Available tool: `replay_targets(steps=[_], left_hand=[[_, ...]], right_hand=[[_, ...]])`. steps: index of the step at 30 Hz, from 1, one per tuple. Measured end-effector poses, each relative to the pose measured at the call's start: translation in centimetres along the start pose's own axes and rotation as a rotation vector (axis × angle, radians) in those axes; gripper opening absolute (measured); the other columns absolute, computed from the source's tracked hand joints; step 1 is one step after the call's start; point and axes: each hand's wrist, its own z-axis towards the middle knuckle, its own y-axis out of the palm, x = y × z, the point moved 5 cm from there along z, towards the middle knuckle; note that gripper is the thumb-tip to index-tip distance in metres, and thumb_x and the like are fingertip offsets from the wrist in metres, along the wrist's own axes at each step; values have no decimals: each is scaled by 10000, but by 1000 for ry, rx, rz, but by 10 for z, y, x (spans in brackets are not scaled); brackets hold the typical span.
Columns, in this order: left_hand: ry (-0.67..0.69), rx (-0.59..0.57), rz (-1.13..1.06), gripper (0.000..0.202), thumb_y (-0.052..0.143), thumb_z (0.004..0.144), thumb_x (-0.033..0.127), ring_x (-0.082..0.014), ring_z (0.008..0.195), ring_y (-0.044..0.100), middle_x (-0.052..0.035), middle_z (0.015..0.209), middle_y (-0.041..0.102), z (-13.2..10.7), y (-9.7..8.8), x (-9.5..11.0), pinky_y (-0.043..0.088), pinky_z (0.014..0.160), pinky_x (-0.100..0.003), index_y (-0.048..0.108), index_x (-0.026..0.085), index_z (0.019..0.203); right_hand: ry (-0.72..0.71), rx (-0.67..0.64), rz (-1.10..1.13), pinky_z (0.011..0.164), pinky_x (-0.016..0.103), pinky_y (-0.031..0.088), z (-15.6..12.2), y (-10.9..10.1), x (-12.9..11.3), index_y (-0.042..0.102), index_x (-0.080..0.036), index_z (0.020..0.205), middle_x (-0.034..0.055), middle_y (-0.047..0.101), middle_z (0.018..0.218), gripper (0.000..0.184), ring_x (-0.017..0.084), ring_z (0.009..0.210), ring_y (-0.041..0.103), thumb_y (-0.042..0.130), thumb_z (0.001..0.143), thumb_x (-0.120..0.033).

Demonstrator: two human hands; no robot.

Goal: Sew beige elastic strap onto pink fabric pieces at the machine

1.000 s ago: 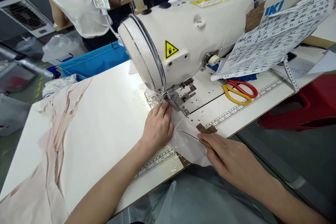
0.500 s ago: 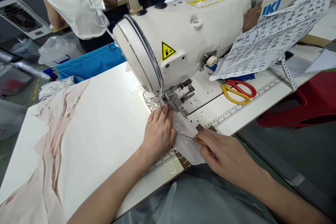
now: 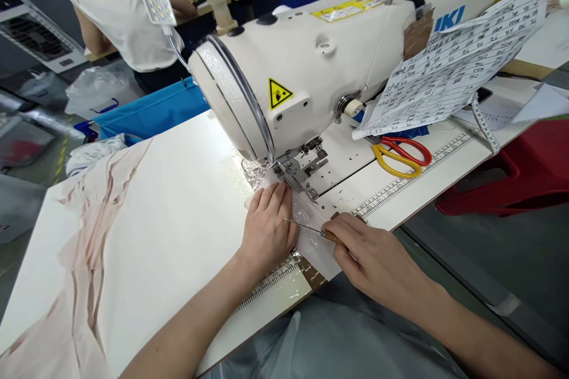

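Observation:
My left hand (image 3: 268,225) lies flat, fingers together, pressing a small pale fabric piece (image 3: 313,243) onto the table just in front of the presser foot (image 3: 297,169) of a white sewing machine (image 3: 320,65). To its right, my right hand (image 3: 373,254) pinches a thin awl with a wooden handle (image 3: 322,231). The awl's metal tip points left toward my left hand over the fabric.
Red and yellow scissors (image 3: 400,153) lie right of the needle, under a printed paper sheet (image 3: 457,53). Pink fabric (image 3: 93,213) drapes over the table's left end. A blue bin (image 3: 151,109) and two people stand behind. A red stool (image 3: 511,177) sits at right.
My right hand with the awl has slid left and up toward the presser foot. The fabric piece has fed further under the foot. My left hand has stayed pressed in place.

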Motion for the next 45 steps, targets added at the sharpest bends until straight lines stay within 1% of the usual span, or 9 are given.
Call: replay_targets(steps=[3, 7, 11, 16, 19, 25, 33, 39, 45], left_hand=[[-26, 6, 20, 437, 442, 922, 227, -328, 1237, 482, -197, 1313, 571, 2, 0, -4, 425, 1041, -475, 554, 45, 1302], [-107, -34, 68, 436, 467, 910, 238, -338, 1113, 513, -187, 1193, 594, 6, 0, -10, 485, 902, -470, 571, 82, 1303], [-110, -58, 83, 428, 467, 903, 206, -333, 1151, 504, -172, 1209, 600, 9, 2, -15, 464, 950, -468, 579, 88, 1299], [-77, -34, 106, 415, 426, 905, 92, -323, 1266, 474, -145, 1282, 614, 7, 0, -23, 439, 986, -469, 589, 140, 1284], [-50, -18, 97, 402, 423, 912, 94, -322, 1273, 481, -151, 1306, 609, 5, -3, -18, 439, 993, -464, 589, 116, 1277], [5, -3, 20, 348, 478, 931, 231, -309, 1256, 520, -178, 1295, 615, 3, -3, 2, 440, 1024, -448, 635, 79, 1202], [29, -67, 101, 398, 471, 880, 116, -311, 1279, 512, -149, 1341, 605, 1, 0, 2, 392, 1075, -501, 621, 130, 1248], [14, -27, 88, 402, 414, 968, 295, -309, 1251, 532, -170, 1310, 619, 0, -3, 11, 386, 1074, -507, 619, 86, 1245], [33, -60, 114, 411, 443, 904, 168, -316, 1261, 517, -179, 1346, 592, -3, -1, 12, 398, 1065, -508, 591, 66, 1273]], right_hand=[[4, -9, -12, 514, 253, 385, 3, 2, -1, 559, -172, 1000, 42, 617, 854, 273, 164, 654, 605, 344, 878, -58], [15, -8, 13, 532, 263, 409, 9, 5, 0, 548, -158, 1037, 61, 657, 873, 271, 182, 689, 634, 336, 890, -73], [90, -13, 141, 541, 275, 433, 12, 7, 3, 546, -154, 1021, 45, 651, 761, 250, 189, 641, 623, 333, 899, -107], [212, -57, 386, 530, 263, 434, 11, 7, 4, 561, -178, 1048, -1, 611, 642, 251, 174, 585, 605, 351, 913, -156], [249, -83, 451, 527, 268, 436, 9, 8, 3, 562, -178, 1051, -11, 589, 597, 239, 174, 564, 597, 357, 928, -179], [228, -113, 517, 501, 264, 418, 6, 9, 5, 542, -193, 1006, -8, 604, 617, 214, 172, 556, 604, 341, 934, -181], [314, 4, 464, 484, 251, 433, -1, -3, 36, 528, -214, 1032, -19, 638, 662, 179, 136, 465, 542, 377, 972, -287], [401, 22, 584, 471, 234, 455, -5, -2, 49, 542, -207, 1008, -30, 627, 683, 176, 105, 428, 543, 409, 966, -314], [417, 14, 615, 468, 232, 460, -7, -1, 49, 544, -197, 1076, -26, 629, 699, 212, 99, 418, 549, 403, 979, -324]])
